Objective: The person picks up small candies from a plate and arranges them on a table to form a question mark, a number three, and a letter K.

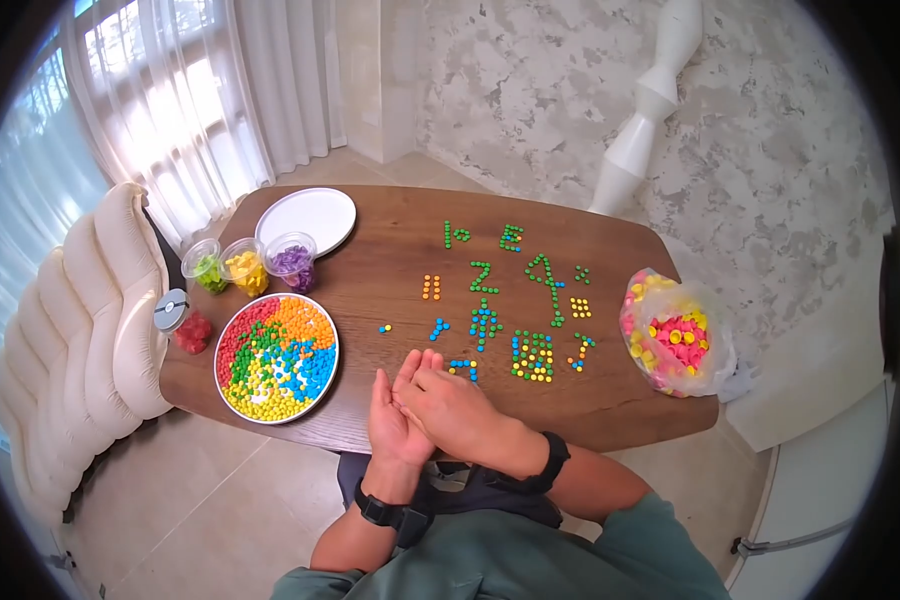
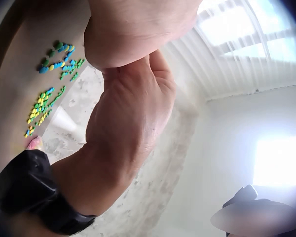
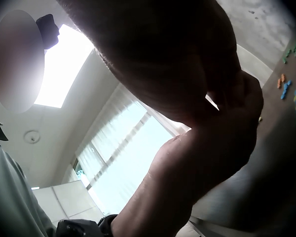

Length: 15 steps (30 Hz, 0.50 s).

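Close to the table's near edge, my left hand (image 1: 394, 428) is held palm up with its fingers straight. My right hand (image 1: 457, 407) lies across it, fingertips down at the left palm. The back of the right hand hides those fingertips in the head view, and I cannot tell whether they pinch anything. Both wrist views show the two hands meeting, the right hand (image 2: 130, 106) bent towards the left. Just beyond them on the table are a blue cluster (image 1: 464, 370) of small round candy-like pieces and a loose yellow piece (image 1: 388, 328) beside a blue one.
Left of the hands stands a round tray (image 1: 334, 377) of colour-sorted pieces. Behind it are a white plate (image 1: 310, 218) and cups of green (image 1: 209, 271), yellow (image 1: 246, 270) and purple (image 1: 294, 264) bits. Letter-like patterns (image 1: 484, 277) spread rightwards towards a plastic bag (image 1: 660, 350).
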Each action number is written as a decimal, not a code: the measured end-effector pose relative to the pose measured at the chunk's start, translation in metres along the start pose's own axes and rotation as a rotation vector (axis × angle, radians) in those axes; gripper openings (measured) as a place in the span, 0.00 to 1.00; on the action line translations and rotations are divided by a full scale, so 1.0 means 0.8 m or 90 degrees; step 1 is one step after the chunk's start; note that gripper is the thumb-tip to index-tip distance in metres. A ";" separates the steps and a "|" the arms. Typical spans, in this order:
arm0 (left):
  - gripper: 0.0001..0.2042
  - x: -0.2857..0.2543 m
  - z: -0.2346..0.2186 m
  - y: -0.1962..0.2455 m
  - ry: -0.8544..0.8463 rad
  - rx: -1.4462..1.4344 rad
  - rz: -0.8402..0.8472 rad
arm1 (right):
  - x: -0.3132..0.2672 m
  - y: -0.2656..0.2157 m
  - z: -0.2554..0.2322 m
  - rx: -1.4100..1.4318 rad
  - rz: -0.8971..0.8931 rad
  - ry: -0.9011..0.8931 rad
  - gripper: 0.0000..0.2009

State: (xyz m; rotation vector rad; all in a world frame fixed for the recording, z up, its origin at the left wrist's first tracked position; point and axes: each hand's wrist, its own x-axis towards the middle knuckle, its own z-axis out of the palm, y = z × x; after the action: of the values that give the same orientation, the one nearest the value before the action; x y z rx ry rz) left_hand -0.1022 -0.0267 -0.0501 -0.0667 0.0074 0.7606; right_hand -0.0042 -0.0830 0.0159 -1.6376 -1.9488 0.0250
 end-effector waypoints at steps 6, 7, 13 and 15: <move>0.31 -0.006 -0.001 -0.003 0.068 0.046 0.003 | 0.004 0.008 -0.003 0.047 -0.044 -0.090 0.05; 0.31 -0.007 0.001 -0.004 0.085 0.069 -0.002 | 0.004 0.009 -0.001 0.049 -0.051 -0.110 0.04; 0.33 -0.011 0.011 -0.009 0.122 0.084 0.008 | 0.010 0.007 -0.008 0.033 -0.022 -0.133 0.04; 0.33 -0.010 0.006 -0.008 0.111 0.076 0.006 | 0.010 0.005 -0.010 0.014 -0.008 -0.160 0.04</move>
State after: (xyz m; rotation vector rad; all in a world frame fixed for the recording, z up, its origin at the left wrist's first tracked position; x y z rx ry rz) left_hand -0.1037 -0.0368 -0.0446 -0.0194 0.2180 0.7608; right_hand 0.0020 -0.0778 0.0240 -1.6753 -2.1350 0.2579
